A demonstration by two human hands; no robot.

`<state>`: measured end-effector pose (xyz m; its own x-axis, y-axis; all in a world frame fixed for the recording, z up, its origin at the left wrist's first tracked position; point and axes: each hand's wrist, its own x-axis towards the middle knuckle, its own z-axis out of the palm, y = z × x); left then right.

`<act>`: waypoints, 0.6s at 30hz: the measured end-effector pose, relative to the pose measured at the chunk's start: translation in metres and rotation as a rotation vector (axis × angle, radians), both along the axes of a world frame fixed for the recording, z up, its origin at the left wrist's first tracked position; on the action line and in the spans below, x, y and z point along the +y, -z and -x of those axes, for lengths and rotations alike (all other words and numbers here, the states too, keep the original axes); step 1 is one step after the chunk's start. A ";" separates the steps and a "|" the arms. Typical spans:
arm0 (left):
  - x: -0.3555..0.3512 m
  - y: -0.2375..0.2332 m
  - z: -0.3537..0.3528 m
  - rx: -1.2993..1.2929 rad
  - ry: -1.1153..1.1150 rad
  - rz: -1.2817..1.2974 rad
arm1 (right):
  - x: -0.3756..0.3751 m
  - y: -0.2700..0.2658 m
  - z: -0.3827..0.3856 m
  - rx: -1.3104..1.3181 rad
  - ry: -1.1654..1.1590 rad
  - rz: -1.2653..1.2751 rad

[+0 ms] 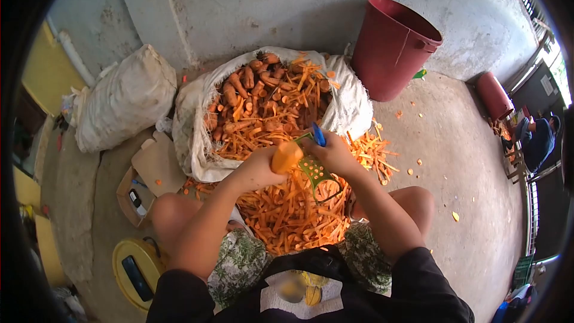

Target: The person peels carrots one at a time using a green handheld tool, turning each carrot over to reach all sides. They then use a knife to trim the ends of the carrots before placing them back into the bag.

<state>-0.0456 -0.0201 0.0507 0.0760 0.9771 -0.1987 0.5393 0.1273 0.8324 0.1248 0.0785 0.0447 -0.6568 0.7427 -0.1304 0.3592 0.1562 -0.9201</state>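
My left hand point(261, 169) is closed round a carrot point(287, 157), smooth and bright orange, with its thick end facing up. Close beside it, my right hand point(332, 154) grips a green perforated tool point(315, 169) that looks like a grater, with an open loop at its lower end. A blue handle-like piece point(319, 135) sticks up from the same fist; how it joins the green part is hidden. Under both hands lies a heap of orange carrot strips point(293, 215). Just beyond them, an open white sack point(194, 128) holds whole carrots point(242, 81) and cut strips.
A red bin point(388, 54) stands behind the sack, by the wall. To the left are a full white sack point(128, 98), a cardboard box point(161, 167) and a yellow lid point(122, 272) bearing a phone point(137, 278). Another person point(538, 143) sits at far right near a fallen red bin point(495, 96).
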 end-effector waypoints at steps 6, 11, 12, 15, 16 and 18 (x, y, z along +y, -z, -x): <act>0.011 0.011 0.004 0.130 -0.224 -0.267 | -0.014 -0.014 -0.008 -0.285 -0.110 -0.312; 0.016 0.027 0.002 0.293 -0.317 -0.477 | -0.019 -0.002 -0.005 -0.378 -0.085 -0.436; 0.015 0.027 -0.002 0.331 -0.326 -0.502 | -0.019 0.000 -0.004 -0.392 -0.048 -0.406; 0.016 0.032 -0.003 0.369 -0.312 -0.521 | -0.017 0.010 -0.004 -0.401 -0.037 -0.426; 0.017 0.034 -0.003 0.371 -0.289 -0.516 | -0.018 0.010 -0.003 -0.401 -0.037 -0.426; 0.018 0.039 -0.003 0.363 -0.287 -0.521 | -0.019 0.009 -0.003 -0.376 -0.079 -0.494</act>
